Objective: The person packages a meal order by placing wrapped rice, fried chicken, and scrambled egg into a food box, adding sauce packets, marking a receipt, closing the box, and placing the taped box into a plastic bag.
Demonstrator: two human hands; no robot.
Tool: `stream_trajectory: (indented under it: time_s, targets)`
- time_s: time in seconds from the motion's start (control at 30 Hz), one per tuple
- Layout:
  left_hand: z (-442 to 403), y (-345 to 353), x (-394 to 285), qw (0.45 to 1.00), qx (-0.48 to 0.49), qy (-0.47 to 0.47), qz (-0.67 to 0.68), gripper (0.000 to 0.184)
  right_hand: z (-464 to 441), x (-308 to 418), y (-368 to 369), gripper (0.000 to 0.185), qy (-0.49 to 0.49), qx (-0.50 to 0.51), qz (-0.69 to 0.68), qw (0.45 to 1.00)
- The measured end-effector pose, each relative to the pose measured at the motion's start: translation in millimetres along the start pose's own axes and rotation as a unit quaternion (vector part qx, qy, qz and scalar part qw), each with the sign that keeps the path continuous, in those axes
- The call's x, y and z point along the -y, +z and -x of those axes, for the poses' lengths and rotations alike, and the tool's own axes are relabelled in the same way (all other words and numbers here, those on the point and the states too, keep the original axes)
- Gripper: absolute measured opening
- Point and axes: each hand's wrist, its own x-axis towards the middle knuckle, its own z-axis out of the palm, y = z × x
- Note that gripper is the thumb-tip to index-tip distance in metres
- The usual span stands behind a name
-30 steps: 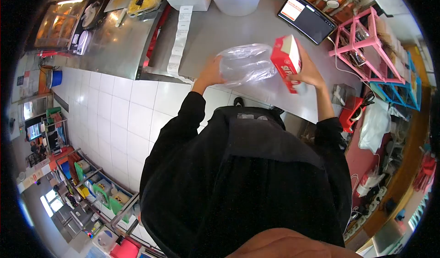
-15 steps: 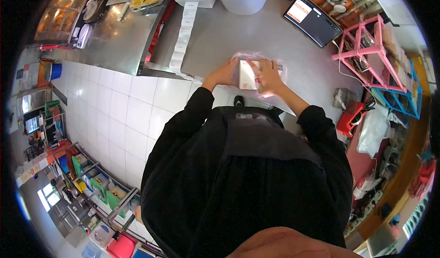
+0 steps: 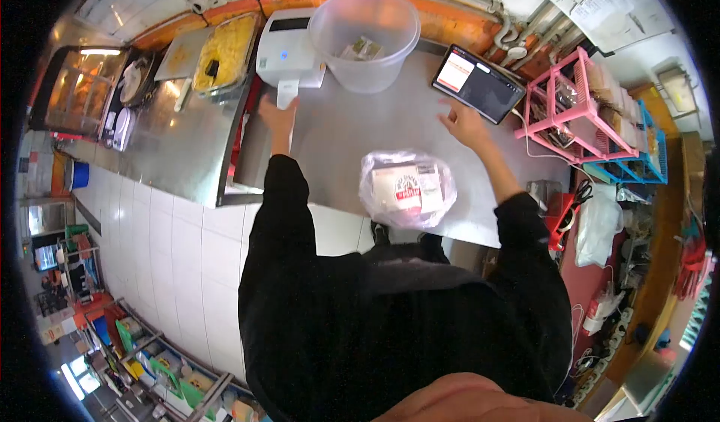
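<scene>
At the left of the counter, my left hand is closed around the strip of receipt paper just below the white label printer. Much of the strip is hidden by that hand and arm. My right hand hovers near the lower left edge of the tablet, holding nothing, its fingers apart. Between my arms, close to the counter's front edge, lies a clear plastic bag around a white food box with red print. Neither hand touches the bag.
Behind the printer's right side stands a translucent tub with small packets inside. Pink racks and a red tape dispenser sit on the right. A tray of yellow food is on the left counter.
Both hands have let go of the bagged box. My left hand has moved up and left to the receipt paper, my right hand up toward the tablet. The view has tilted upward.
</scene>
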Motion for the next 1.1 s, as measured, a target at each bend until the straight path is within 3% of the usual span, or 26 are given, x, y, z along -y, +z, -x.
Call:
stream_trajectory:
  time_s: [0.03, 0.07, 0.13, 0.17, 0.2, 0.27, 0.3, 0.33, 0.4, 0.73, 0.83, 0.93, 1.0, 1.07, 1.1]
  targets:
    - [-15.5, 10.2, 7.0, 0.992, -0.074, -0.030, -0.099, 0.083, -24.7, -14.8, 7.9, 0.077, 0.065, -0.144, -0.076, 0.985]
    - [-25.9, 18.7, 14.8, 0.993, -0.073, -0.026, -0.092, 0.083, -49.5, -44.8, 38.7, 0.081, 0.063, -0.187, -0.055, 0.979]
    - [-45.0, 38.3, 28.3, 0.984, 0.035, -0.160, 0.066, 0.095, -96.3, -100.8, 97.3, 0.090, 0.064, -0.272, -0.013, 0.960]
    - [-52.0, 47.2, 36.2, 0.981, 0.071, -0.173, 0.061, 0.084, -94.6, -96.1, 97.8, 0.100, 0.075, -0.269, 0.010, 0.960]
    - [-53.9, 48.2, 33.6, 0.981, 0.074, -0.168, 0.062, 0.084, -98.5, -91.0, 93.6, 0.100, 0.078, -0.273, 0.008, 0.959]
    - [-49.9, 41.1, 18.2, 0.959, 0.189, -0.150, 0.146, 0.064, -97.1, -82.2, 89.6, 0.099, 0.126, -0.243, -0.016, 0.962]
    - [-44.3, 37.6, 6.0, 0.979, 0.126, -0.061, 0.151, 0.045, -95.8, -81.6, 88.8, 0.099, 0.135, -0.241, -0.020, 0.961]
    - [-44.7, 44.6, 12.6, 0.978, 0.134, -0.058, 0.150, 0.045, -98.4, -82.7, 84.8, 0.099, 0.132, -0.224, -0.019, 0.965]
    - [-47.9, 53.8, 19.4, 0.950, 0.124, -0.041, 0.284, 0.038, -97.8, -82.8, 81.5, 0.099, 0.133, -0.209, -0.018, 0.969]
    - [-50.2, 53.5, 24.7, 0.963, 0.124, -0.011, 0.241, 0.037, -104.6, -82.0, 79.0, 0.102, 0.167, -0.169, -0.020, 0.971]
    - [-49.4, 56.8, 9.4, 0.953, 0.126, -0.018, 0.276, 0.038, -97.1, -75.9, 70.8, 0.102, 0.178, -0.164, -0.021, 0.970]
    - [-43.5, 55.0, 14.3, 0.909, 0.124, -0.056, 0.393, 0.032, -96.9, -71.9, 72.7, 0.100, 0.159, -0.138, -0.017, 0.977]
    - [-46.9, 67.4, 41.4, 0.941, 0.123, -0.057, 0.309, 0.029, -106.1, -89.5, 89.5, 0.098, 0.130, -0.203, -0.003, 0.971]
    - [-46.9, 57.4, 55.2, 0.977, 0.158, -0.001, 0.145, 0.030, -107.7, -91.4, 92.9, 0.098, 0.111, -0.194, -0.002, 0.975]
    - [-44.4, 54.7, 66.1, 0.979, 0.150, -0.008, 0.140, 0.030, -107.6, -91.4, 89.4, 0.098, 0.119, -0.208, -0.003, 0.971]
